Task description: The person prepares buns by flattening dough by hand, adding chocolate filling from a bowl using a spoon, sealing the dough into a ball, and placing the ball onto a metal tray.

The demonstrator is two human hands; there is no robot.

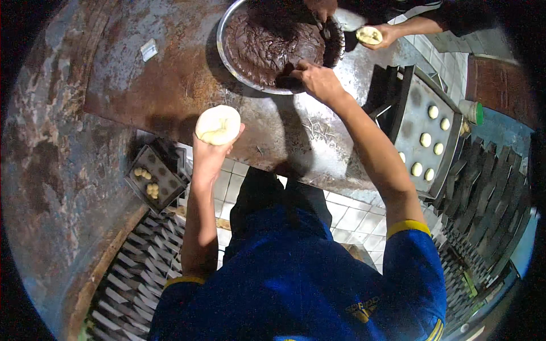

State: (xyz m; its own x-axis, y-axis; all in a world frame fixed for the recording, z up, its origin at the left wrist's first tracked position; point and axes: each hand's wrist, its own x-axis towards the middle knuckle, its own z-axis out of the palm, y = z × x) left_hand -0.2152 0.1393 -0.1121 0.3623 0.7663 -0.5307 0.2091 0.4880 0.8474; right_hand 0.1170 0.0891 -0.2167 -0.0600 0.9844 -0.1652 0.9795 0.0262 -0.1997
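Note:
My left hand [208, 162] holds a flattened round of pale dough [218, 125] above the near side of the table. The palm and most fingers are hidden beneath the dough; a fingertip shows at its right edge. My right hand [320, 81] is at the near right rim of a large metal bowl [223, 50] of dark brown, chocolate-like paste [256, 42]. Its fingers are curled together, reaching down into the paste; what they grip is hidden in shadow.
Across the table [170, 74], a co-worker's hand [389, 35] holds another dough round [369, 35]; the other hand [322, 8] is over the bowl. A tray [424, 113] with several dough balls stands right. Another tray [165, 170] with dough pieces sits low left. A small white packet [149, 50] lies far left.

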